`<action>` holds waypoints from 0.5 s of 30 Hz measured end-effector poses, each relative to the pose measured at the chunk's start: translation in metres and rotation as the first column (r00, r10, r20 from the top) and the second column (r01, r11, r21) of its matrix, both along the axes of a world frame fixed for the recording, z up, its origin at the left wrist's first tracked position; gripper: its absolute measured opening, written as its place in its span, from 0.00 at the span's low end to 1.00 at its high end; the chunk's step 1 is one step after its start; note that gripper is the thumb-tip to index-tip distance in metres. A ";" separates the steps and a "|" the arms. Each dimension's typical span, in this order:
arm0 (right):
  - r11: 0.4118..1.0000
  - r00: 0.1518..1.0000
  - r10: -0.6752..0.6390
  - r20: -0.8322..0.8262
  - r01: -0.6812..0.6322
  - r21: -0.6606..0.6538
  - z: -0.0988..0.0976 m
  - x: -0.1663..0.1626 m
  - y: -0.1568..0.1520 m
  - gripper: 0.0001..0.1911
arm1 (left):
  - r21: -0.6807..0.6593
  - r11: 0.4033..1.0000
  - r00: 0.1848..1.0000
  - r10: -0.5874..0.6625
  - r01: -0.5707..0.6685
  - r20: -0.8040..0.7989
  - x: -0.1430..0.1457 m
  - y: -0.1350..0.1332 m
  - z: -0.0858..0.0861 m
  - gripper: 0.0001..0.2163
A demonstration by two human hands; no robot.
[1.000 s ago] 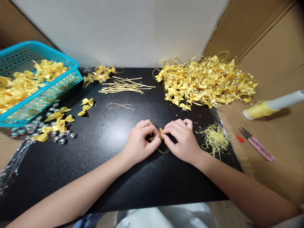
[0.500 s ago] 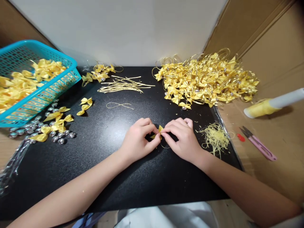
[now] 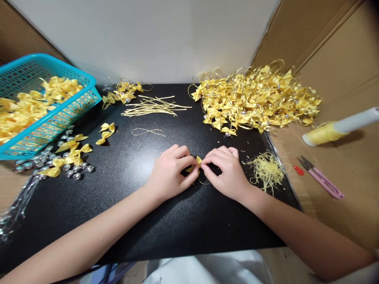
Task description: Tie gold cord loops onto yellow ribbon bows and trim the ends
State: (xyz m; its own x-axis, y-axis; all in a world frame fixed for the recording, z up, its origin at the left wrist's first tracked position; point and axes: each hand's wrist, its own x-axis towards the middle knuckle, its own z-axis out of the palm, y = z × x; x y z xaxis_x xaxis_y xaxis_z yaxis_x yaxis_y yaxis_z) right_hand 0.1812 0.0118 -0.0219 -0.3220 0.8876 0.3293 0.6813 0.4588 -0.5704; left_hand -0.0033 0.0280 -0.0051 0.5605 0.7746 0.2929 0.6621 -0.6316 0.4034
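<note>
Between the fingertips of both hands is a small yellow ribbon bow (image 3: 198, 159), held low over the black tabletop. My left hand (image 3: 171, 171) pinches it from the left, thumb and forefinger closed. From the right, my right hand (image 3: 226, 170) pinches at the bow's middle, its fingertips almost touching the left ones. A thin cord loop (image 3: 205, 183) hangs below the fingers. What exactly the right fingertips grip, bow or cord, is partly hidden. Beyond the hands lie a crossed loop of cord (image 3: 148, 131) and a bundle of cut gold cords (image 3: 154, 107).
A turquoise basket (image 3: 96, 92) of yellow bows stands at left, with silver bells (image 3: 77, 169) and loose bows (image 3: 74, 156) before it. Finished-looking bows with loops (image 3: 254, 102) are heaped back right. Cord scraps (image 3: 268, 169), pink thread snips (image 3: 322, 179) and a wound tube (image 3: 325, 133) lie right.
Both hands stay pinched together at the bow with barely any finger movement. The whole view has shifted very slightly.
</note>
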 end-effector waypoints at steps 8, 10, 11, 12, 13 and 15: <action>1.000 1.000 0.002 -0.015 -0.002 0.015 -0.001 0.000 0.001 0.08 | -0.054 0.998 1.000 -0.024 0.024 0.000 -0.002 0.004 0.004 0.10; 1.000 1.000 -0.001 -0.022 0.001 0.028 -0.001 -0.001 0.001 0.08 | -0.048 0.998 0.999 -0.037 0.037 -0.009 -0.001 0.006 0.006 0.09; 0.999 1.000 -0.001 -0.027 0.002 0.036 -0.001 -0.001 0.001 0.08 | -0.044 0.998 0.999 -0.048 0.047 -0.015 -0.001 0.006 0.007 0.09; 0.999 0.999 0.000 -0.032 0.002 0.045 -0.001 -0.001 0.002 0.08 | -0.040 0.997 0.998 -0.062 0.061 -0.026 0.000 0.007 0.008 0.09; 0.999 0.999 0.001 -0.034 0.001 0.051 -0.002 -0.001 0.002 0.08 | -0.039 0.996 0.996 -0.079 0.077 -0.041 0.000 0.008 0.009 0.08; 0.998 0.999 0.003 -0.035 -0.001 0.060 -0.002 0.000 0.001 0.08 | -0.036 0.994 0.991 -0.105 0.103 -0.087 0.001 0.010 0.010 0.08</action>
State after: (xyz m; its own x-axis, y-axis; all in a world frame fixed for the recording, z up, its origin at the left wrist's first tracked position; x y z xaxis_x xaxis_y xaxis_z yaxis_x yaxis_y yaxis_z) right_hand 0.1809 0.0133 -0.0237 -0.3112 0.8652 0.3931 0.6606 0.4943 -0.5651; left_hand -0.0023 0.0380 0.0052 0.6611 0.7190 0.2146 0.6276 -0.6866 0.3670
